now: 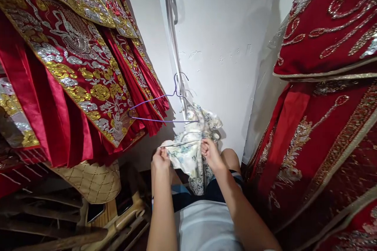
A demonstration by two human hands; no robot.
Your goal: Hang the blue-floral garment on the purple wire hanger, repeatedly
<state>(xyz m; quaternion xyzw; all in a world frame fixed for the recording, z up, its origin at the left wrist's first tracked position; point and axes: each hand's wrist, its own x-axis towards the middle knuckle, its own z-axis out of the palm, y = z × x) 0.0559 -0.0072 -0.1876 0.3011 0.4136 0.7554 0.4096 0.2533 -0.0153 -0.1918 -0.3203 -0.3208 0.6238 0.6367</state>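
Note:
A light floral garment (188, 159) hangs over my lap, its upper part partly on a purple wire hanger (159, 120). The hanger's left arm is bare, and its hook is beside a white upright rail. At the garment's left edge, my left hand (161, 158) pinches the cloth between thumb and fingers. My right hand (208, 150) is closed on the cloth near the middle, to the right of the left hand. A dark line of trim or strap runs between the two hands.
Red embroidered garments (73, 59) hang at the left, and more beaded red garments (330, 47) at the right. The white rail (173, 39) stands against a white wall (224, 19). Lower left are a bamboo chair (118, 225), a phone (96, 211) and a quilted beige item (94, 180).

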